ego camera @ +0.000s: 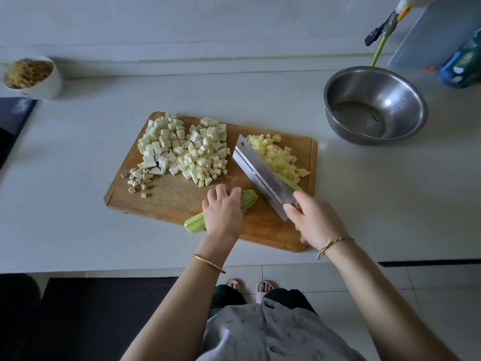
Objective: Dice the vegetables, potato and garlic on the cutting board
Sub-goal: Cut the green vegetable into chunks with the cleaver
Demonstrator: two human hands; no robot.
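Observation:
A wooden cutting board (171, 199) lies on the pale counter. A big heap of white diced vegetable (182, 149) covers its far left part, with garlic pieces (138, 178) at its left edge and yellow diced potato (278, 157) at the far right. A peeled green gourd piece (250, 198) lies across the near edge; my left hand (223, 212) holds it down. My right hand (312, 220) grips the handle of a cleaver (257, 173), whose blade stands just right of the gourd's cut end. Another green piece (291, 185) lies partly hidden behind the blade.
A steel bowl (374, 105) stands at the back right of the board. A white bowl of brown shreds (28, 76) sits at the far left. A translucent container and a blue-green bottle (460, 69) stand at the right rear, beside a green-handled tool.

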